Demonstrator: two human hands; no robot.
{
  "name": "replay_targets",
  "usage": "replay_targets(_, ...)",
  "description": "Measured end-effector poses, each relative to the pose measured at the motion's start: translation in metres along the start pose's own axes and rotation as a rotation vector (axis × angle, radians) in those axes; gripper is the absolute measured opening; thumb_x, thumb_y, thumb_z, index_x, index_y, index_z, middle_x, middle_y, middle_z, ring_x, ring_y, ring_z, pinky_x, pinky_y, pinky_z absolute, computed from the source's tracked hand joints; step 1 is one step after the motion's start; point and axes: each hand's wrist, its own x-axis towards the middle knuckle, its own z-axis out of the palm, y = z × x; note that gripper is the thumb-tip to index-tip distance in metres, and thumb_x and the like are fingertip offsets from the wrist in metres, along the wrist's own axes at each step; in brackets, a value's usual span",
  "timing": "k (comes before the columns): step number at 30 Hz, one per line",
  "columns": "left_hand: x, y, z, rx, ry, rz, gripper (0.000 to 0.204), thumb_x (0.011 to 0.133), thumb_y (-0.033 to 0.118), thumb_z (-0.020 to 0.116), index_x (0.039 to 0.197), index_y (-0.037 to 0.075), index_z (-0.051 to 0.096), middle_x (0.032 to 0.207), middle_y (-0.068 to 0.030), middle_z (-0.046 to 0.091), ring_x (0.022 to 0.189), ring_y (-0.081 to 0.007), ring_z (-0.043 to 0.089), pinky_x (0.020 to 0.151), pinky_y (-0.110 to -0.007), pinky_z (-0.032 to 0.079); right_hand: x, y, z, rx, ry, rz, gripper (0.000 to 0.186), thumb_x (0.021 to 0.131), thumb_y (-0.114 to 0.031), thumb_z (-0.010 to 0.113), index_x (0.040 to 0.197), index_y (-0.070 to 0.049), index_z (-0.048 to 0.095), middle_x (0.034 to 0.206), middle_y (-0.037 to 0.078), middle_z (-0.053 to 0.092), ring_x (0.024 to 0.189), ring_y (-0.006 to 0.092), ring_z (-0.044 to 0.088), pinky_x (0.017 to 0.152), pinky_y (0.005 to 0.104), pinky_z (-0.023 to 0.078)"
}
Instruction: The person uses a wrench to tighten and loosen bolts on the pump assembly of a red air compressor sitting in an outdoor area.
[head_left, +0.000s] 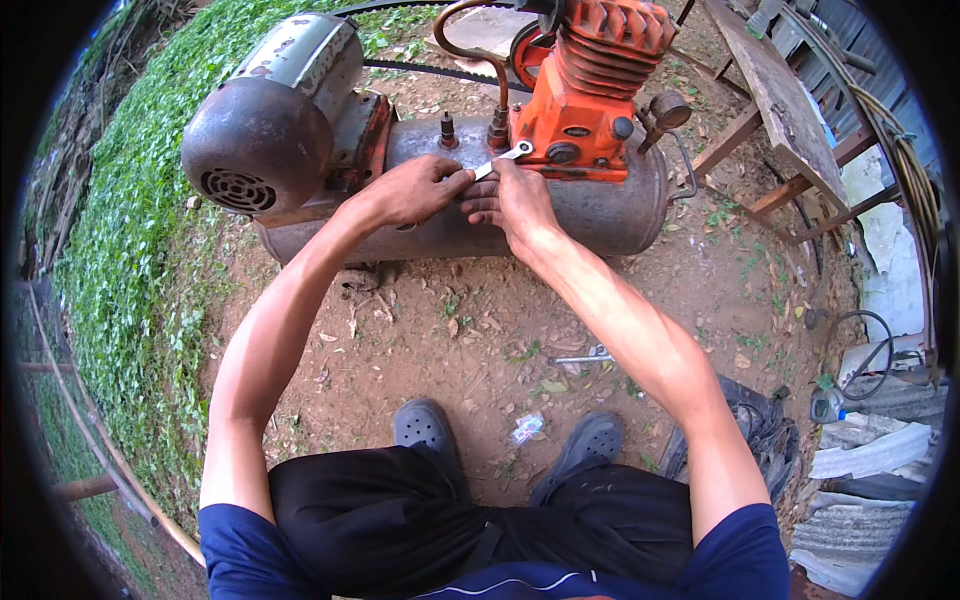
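Note:
A shiny ring-ended wrench [491,167] slants across the top of a rusty air compressor tank [600,212]. My left hand [418,190] is closed on its lower end, which the fingers hide. Close beside it, my right hand [523,203] pinches the wrench near the ring, with its other fingers partly extended below. The ring end lies against or just in front of the base of the orange compressor pump [575,120]; I cannot tell whether it sits on a bolt. A copper-coloured pipe [500,85] runs down to a fitting just behind the wrench.
A grey electric motor [270,125] is mounted on the tank's left, with a drive belt [440,70] behind. A pressure gauge [669,109] stands at the right. Another metal tool [582,357] lies on the dirt. A wooden bench [775,100] and corrugated sheets [870,460] are at the right.

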Motion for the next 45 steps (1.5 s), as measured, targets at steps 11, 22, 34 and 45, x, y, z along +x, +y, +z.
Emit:
replay_targets(11,0.0,0.002,-0.015,-0.13,-0.043,-0.157,0.053,0.091,0.054,0.054,0.075,0.004,0.059,0.057,0.001,0.047,0.049,-0.0082,0.044,0.043,-0.028,0.035,0.008,-0.003,0.004,-0.094,-0.023,0.021,0.045,0.1,-0.032,0.03,0.089,0.004,0.054,0.068,0.012,0.062,0.049,0.0199,0.06,0.04,0.0297,0.05)
replay_targets(22,0.016,-0.025,-0.013,0.039,0.158,0.024,0.05,0.091,0.048,0.057,0.101,-0.001,0.068,0.08,-0.0174,0.068,0.068,-0.0173,0.059,0.067,-0.037,0.047,0.017,0.007,0.015,-0.037,0.042,0.013,0.049,0.101,-0.034,0.027,0.088,0.005,0.054,0.067,0.011,0.061,0.048,0.0199,0.059,0.04,0.0308,0.051)
replay_targets(34,-0.021,0.05,0.07,-0.478,0.003,-0.176,0.041,0.102,0.032,0.036,0.103,-0.003,0.058,0.08,-0.0072,0.062,0.064,-0.0138,0.054,0.058,-0.032,0.044,-0.014,-0.012,-0.044,-0.561,-0.019,-0.056,0.04,0.098,-0.037,0.047,0.08,-0.003,0.059,0.062,-0.001,0.051,0.051,0.0096,0.05,0.044,0.0243,0.042)
replay_targets(45,0.016,0.091,0.119,-0.871,-0.175,-0.121,0.031,0.102,0.027,0.034,0.117,0.002,0.041,0.094,-0.0107,0.065,0.075,-0.0147,0.065,0.062,-0.03,0.056,-0.018,-0.042,-0.094,-0.936,-0.012,-0.202,0.035,0.092,-0.034,0.06,0.085,0.0,0.068,0.072,-0.002,0.059,0.065,0.0061,0.048,0.057,0.0275,0.04)
